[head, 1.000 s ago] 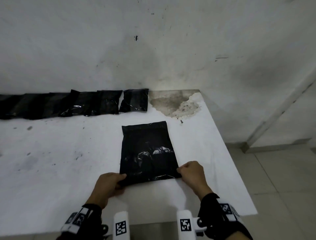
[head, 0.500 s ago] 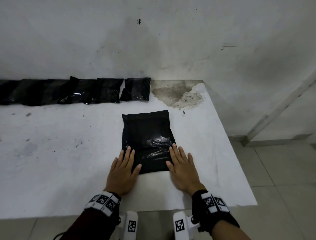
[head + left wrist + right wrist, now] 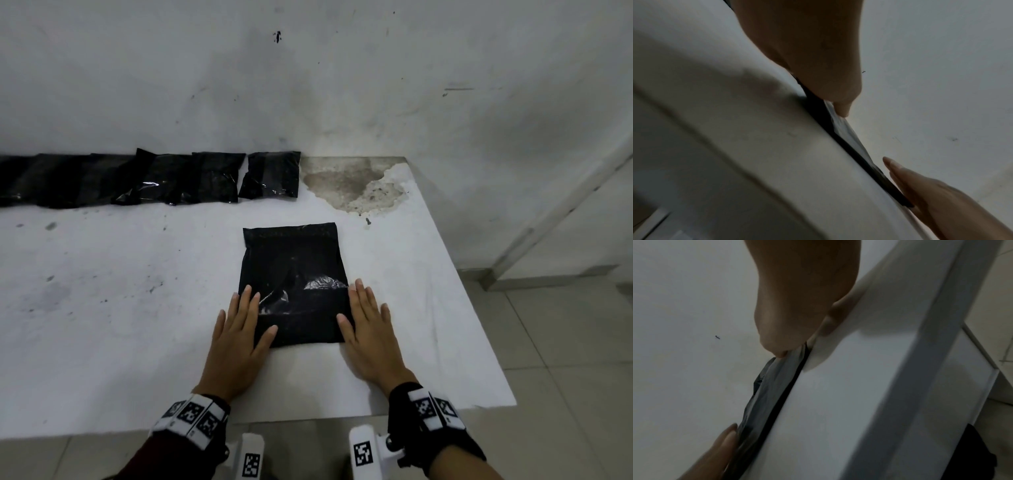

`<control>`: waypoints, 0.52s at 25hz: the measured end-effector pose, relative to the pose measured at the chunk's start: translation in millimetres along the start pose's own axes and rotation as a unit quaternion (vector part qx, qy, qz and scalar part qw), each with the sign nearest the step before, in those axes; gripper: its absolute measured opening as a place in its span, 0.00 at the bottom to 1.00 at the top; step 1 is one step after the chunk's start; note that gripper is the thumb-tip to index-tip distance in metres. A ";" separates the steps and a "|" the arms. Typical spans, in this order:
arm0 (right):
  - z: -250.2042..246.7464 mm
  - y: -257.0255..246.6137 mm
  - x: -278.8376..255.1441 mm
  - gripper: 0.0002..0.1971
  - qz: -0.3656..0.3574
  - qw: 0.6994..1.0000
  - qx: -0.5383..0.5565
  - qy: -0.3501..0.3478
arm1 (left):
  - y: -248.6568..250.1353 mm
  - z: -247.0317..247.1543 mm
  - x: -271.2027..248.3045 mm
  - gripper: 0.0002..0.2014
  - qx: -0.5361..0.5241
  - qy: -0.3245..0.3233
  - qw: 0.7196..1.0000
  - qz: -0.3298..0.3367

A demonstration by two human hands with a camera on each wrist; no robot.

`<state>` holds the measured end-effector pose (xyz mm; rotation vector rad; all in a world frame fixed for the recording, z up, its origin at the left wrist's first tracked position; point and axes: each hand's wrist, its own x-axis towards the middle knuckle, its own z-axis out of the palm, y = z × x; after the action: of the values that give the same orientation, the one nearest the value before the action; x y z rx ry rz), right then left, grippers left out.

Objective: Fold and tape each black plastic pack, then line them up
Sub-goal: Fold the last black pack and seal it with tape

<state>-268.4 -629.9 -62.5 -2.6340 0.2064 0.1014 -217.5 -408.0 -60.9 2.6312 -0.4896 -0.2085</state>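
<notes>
My hands, left (image 3: 239,337) and right (image 3: 368,334), press flat-fingered, gripping nothing, on the pack (image 3: 294,281): probably light, limp, slippery; best pinched at its near corners.

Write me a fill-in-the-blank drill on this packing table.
1. Both hands, the left hand and the right hand, lie ____ with straight fingers on the near corners of the black pack.
2. The row of finished packs lies along the ____.
3. The table top is ____ in colour.

Missing words: flat; wall; white
</notes>
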 end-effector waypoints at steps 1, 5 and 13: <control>-0.7 -2.4 -2.1 0.42 -0.008 1.000 -0.011 -0.003 | 0.0 -0.5 -2.3 0.40 0.004 0.014 1.000 0.000; 4.0 2.7 -8.6 0.43 -0.036 0.998 -0.055 -0.014 | -9.4 0.7 -8.4 0.51 0.060 -0.024 0.998 -0.004; 10.8 8.5 -10.9 0.38 -0.052 0.997 0.008 0.052 | -27.2 -9.2 -9.4 0.42 -0.111 -0.017 0.994 -0.017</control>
<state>-281.0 -630.7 -74.7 -2.6309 0.1049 -0.0718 -215.8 -378.1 -64.7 2.4239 -0.4066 -0.3001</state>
